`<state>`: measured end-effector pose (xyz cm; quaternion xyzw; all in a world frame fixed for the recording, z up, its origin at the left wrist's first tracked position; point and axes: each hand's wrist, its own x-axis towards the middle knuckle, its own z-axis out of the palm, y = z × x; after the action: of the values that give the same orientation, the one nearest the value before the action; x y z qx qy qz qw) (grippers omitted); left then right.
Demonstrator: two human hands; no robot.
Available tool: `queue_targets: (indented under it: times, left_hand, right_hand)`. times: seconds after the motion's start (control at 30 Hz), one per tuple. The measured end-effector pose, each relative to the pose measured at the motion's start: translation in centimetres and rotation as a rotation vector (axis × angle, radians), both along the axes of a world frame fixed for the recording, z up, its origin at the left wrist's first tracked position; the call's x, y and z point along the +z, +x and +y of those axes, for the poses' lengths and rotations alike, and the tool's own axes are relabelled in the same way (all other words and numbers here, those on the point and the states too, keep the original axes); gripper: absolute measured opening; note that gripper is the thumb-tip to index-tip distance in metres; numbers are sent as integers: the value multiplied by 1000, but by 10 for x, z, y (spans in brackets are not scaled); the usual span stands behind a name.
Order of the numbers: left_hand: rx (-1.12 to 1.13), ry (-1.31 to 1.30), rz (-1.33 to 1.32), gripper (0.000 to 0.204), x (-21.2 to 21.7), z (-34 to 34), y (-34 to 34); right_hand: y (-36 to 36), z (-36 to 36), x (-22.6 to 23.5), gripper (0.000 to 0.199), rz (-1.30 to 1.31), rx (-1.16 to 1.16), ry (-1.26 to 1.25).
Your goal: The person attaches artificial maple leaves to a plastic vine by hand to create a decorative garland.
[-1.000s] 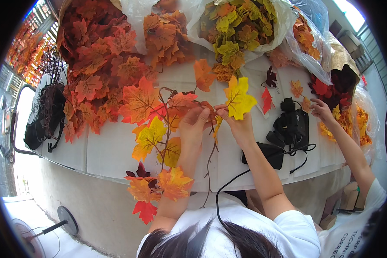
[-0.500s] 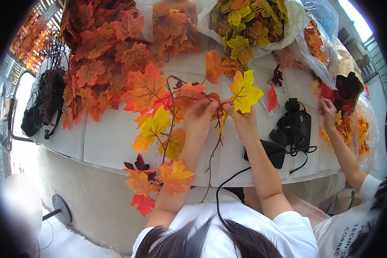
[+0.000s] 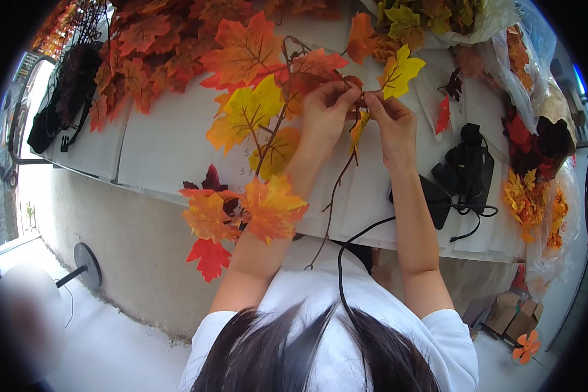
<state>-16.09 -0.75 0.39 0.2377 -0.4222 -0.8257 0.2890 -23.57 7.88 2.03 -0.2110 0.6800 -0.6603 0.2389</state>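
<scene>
My left hand (image 3: 323, 124) is closed, thumb and fingers pinching the brown vine of an artificial maple leaf garland (image 3: 282, 121). Close beside it my right hand (image 3: 398, 125) is also closed, with its thumb and fingertips at the stem of a yellow maple leaf (image 3: 402, 73). Exactly how stem and vine meet is hidden by the fingertips. Orange, yellow and red leaves hang along the vine on the left, down over my left forearm. A bare brown vine end (image 3: 333, 196) dangles between my forearms, past the table edge.
Heaped red-orange leaves (image 3: 140, 39) lie at the far left of the white-covered table (image 3: 157, 147). Right of my hands are a dark red leaf, a red leaf (image 3: 443, 114) and black devices with a cable (image 3: 467, 166). Plastic bags of leaves (image 3: 526, 196) line the right side.
The whole view has shifted, so the table sits higher. Another person's arm at the right is gone from view. My hands stay pinched together at the vine; the yellow leaf has turned and tilted.
</scene>
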Motion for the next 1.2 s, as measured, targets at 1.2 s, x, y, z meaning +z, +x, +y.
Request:
queue_targets:
  times: [1.2]
  left_hand:
    - [-473,180,-87,28,11,-11,60]
  right_hand:
    - [-20,-43,35,23,169,221,232]
